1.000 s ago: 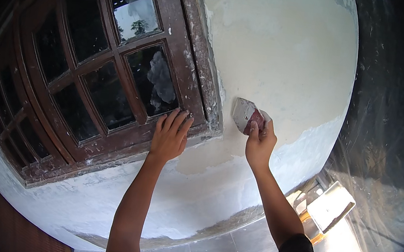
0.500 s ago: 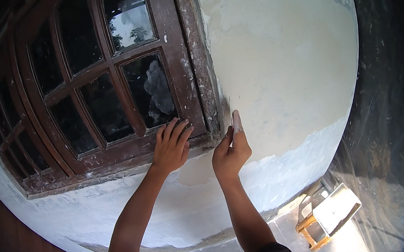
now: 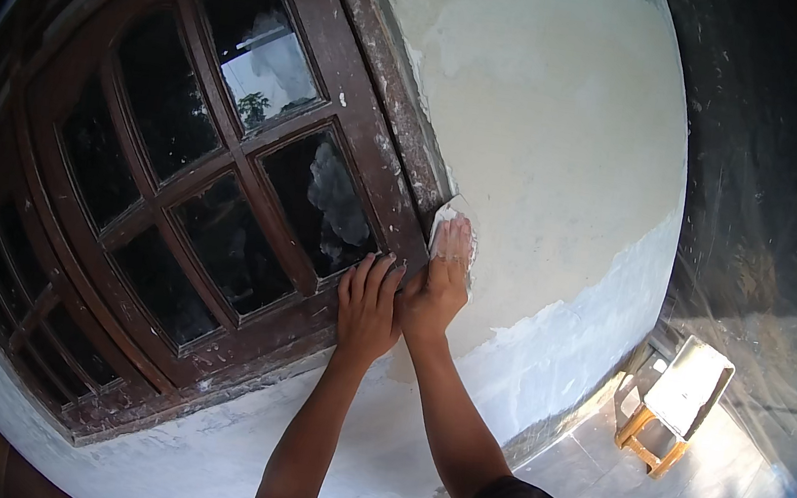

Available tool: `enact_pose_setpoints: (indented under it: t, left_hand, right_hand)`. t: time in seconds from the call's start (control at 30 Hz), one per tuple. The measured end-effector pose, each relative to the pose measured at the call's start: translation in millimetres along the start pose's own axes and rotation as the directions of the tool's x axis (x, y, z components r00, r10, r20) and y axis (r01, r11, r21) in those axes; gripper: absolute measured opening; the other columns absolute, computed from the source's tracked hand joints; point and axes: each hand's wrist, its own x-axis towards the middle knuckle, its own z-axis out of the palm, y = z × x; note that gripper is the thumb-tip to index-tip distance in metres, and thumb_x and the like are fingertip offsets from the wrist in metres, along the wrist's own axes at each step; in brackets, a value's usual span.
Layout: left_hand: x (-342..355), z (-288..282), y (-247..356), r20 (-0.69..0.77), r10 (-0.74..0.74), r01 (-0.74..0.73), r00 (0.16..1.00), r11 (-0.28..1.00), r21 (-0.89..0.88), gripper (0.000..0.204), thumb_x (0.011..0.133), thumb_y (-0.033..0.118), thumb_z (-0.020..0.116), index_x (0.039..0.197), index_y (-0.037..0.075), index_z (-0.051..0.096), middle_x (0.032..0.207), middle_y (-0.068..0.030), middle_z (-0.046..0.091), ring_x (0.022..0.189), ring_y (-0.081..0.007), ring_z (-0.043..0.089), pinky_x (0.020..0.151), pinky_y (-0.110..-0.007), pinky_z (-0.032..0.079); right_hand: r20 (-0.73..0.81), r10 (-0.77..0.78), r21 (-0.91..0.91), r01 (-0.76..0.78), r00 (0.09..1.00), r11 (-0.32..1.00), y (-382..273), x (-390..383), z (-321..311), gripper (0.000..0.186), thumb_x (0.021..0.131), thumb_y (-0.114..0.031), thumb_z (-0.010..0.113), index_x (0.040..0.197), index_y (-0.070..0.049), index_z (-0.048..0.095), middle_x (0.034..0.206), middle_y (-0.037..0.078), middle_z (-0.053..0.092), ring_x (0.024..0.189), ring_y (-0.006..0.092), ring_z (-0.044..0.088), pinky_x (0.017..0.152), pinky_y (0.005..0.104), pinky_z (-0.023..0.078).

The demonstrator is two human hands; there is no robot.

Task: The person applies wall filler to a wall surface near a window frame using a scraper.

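My right hand (image 3: pixel 438 289) presses a flat, whitish piece with a pointed corner (image 3: pixel 444 217) against the wall, right beside the window frame's edge. Its fingers lie stretched over the piece, and whether it is a scraper or a folded sheet I cannot make out. Next to it, my left hand (image 3: pixel 368 307) rests on the lower corner of the brown wooden window (image 3: pixel 377 97), fingers extended and holding nothing. The two hands touch or nearly touch. Around the frame, the wall (image 3: pixel 551 138) carries a beige coat with a ragged border against bluish white.
A small wooden stool (image 3: pixel 654 435) stands on the tiled floor at the lower right, with a white, smeared tray (image 3: pixel 690 384) on top. Dark, partly see-through plastic sheeting (image 3: pixel 757 243) hangs along the right side. Glass panes (image 3: pixel 321 195) fill the window.
My right hand has turned and flattened the piece against the wall by the frame, its broad face now showing. My left hand has shifted right along the frame, closer to it.
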Motion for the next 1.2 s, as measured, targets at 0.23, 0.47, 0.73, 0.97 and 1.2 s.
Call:
enact_pose_setpoints:
  t: [0.23,0.47,0.73,0.97,1.2]
  left_hand:
    - [-6.9,3.3,-4.4,-0.141,0.017,-0.015,0.990,1.000,0.015,0.063,0.082,0.027,0.065,0.133,0.004,0.036,0.140,-0.0155,0.038,0.132,-0.0364,0.033,0.104,-0.053,0.022]
    - [-12.6,6.7,-7.1,-0.218,-0.068,0.095,0.973,0.989,0.116,0.070,0.081,0.035,0.066,0.134,0.004,0.032,0.138,-0.0156,0.037,0.132,-0.0337,0.031,0.102,-0.051,0.017]
    - [-11.0,10.3,-7.5,-0.279,-0.094,0.136,0.956,0.981,0.138,0.059,0.083,0.030,0.063,0.131,0.007,0.037,0.134,-0.0114,0.040,0.131,-0.0300,0.034,0.102,-0.049,0.018]
    - [-0.6,1.6,0.7,-0.176,0.044,-0.023,0.983,0.992,0.121,0.051,0.079,0.016,0.060,0.127,0.007,0.045,0.131,-0.0101,0.045,0.127,-0.0302,0.040,0.101,-0.050,0.021]
    - [37.2,17.0,32.9,0.008,0.037,-0.037,0.999,0.997,0.062,0.056,0.079,0.012,0.059,0.133,0.006,0.044,0.139,-0.0097,0.045,0.136,-0.0281,0.036,0.107,-0.051,0.022]
  right_hand:
    - [0.097,0.081,-0.035,-0.078,0.992,0.996,-1.5,-12.9,20.5,0.059,0.069,0.012,0.058,0.128,0.000,0.057,0.136,0.023,0.051,0.126,0.0387,0.050,0.102,0.0420,0.045]
    - [0.131,0.054,-0.100,-0.041,0.990,0.994,-2.3,-14.6,20.9,0.059,0.068,0.011,0.059,0.126,0.000,0.058,0.134,0.023,0.053,0.125,0.0390,0.052,0.097,0.0422,0.048]
    - [0.187,0.058,0.063,-0.071,0.981,0.995,-15.9,-27.6,-3.5,0.058,0.067,0.007,0.060,0.125,0.002,0.058,0.132,0.023,0.055,0.123,0.0397,0.053,0.099,0.0456,0.046]
    - [0.173,-0.023,0.031,0.017,0.985,0.999,14.4,28.6,-72.5,0.034,0.076,0.013,0.055,0.107,0.002,0.060,0.107,0.018,0.065,0.096,0.0366,0.064,0.088,0.0379,0.050]
    - [0.279,0.197,0.321,-0.285,0.940,0.903,85.2,94.4,-80.2,0.017,0.089,0.009,0.047,0.104,0.003,0.053,0.088,0.019,0.063,0.082,0.0319,0.064,0.076,0.0367,0.050]
